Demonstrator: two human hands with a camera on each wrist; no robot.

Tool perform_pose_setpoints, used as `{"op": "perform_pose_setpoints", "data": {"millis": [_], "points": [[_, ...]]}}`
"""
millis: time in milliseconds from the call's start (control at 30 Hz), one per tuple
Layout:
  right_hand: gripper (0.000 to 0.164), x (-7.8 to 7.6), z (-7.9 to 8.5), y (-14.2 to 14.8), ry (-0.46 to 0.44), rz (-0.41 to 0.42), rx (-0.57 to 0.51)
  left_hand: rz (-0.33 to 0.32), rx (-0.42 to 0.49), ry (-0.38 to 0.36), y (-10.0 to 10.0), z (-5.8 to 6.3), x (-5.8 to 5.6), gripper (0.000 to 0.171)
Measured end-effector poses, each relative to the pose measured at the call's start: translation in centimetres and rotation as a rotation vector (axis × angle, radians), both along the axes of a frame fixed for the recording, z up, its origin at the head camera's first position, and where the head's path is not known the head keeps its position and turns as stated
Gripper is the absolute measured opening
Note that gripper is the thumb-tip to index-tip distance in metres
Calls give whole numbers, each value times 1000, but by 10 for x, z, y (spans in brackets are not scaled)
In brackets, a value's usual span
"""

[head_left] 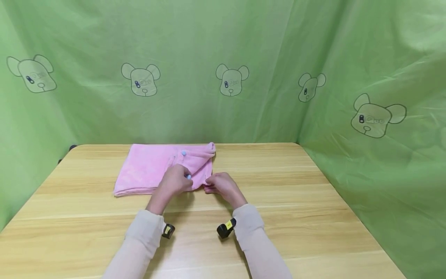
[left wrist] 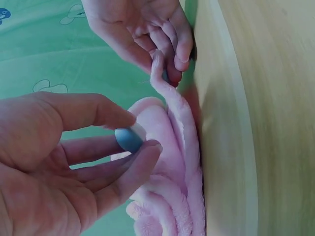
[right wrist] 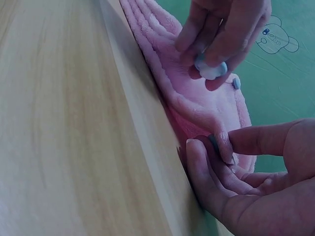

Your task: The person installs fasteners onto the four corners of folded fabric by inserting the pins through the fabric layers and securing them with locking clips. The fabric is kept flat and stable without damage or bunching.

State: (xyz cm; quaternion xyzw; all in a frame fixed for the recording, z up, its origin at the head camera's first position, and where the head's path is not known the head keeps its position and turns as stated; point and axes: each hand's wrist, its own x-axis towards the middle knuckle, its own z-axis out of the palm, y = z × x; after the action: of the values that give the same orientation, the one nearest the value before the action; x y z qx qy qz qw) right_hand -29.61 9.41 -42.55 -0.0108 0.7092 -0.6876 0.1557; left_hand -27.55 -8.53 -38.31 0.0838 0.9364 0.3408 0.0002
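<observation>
A folded pink fleece cloth [head_left: 146,166] lies near the table's far edge, its right corner turned back. My left hand [head_left: 175,179] is over its front edge. Between thumb and fingertips it pinches a small blue-and-white button [left wrist: 130,140]; whether that is joined to the cloth cannot be made out. To the right, my right hand [head_left: 223,186] pinches the cloth's front right corner, beside a short dark slit. Another blue button [right wrist: 213,143], partly hidden, shows between those fingers and the cloth edge. One more blue button [head_left: 183,153] sits on the cloth farther back.
The wooden table [head_left: 299,217] has light grain and rounded far corners. A green curtain [head_left: 195,112] printed with bear faces hangs behind it and along both sides. Black wrist cameras are strapped at both sleeves, close above the tabletop.
</observation>
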Motion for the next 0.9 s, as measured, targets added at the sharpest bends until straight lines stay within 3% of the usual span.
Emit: {"op": "perform_pose_setpoints", "data": {"millis": [133, 267, 600, 900], "points": [[17, -1, 0, 0, 7, -4, 3, -10, 20, 27, 1, 0, -3, 4], [17, -1, -1, 0, 12, -2, 5, 11, 39, 17, 2, -2, -6, 17], [14, -1, -2, 0, 16, 4, -10, 16, 85, -18, 12, 0, -11, 22], [18, -2, -4, 0, 8, 12, -27, 25, 181, 65, 27, -1, -16, 24]]}}
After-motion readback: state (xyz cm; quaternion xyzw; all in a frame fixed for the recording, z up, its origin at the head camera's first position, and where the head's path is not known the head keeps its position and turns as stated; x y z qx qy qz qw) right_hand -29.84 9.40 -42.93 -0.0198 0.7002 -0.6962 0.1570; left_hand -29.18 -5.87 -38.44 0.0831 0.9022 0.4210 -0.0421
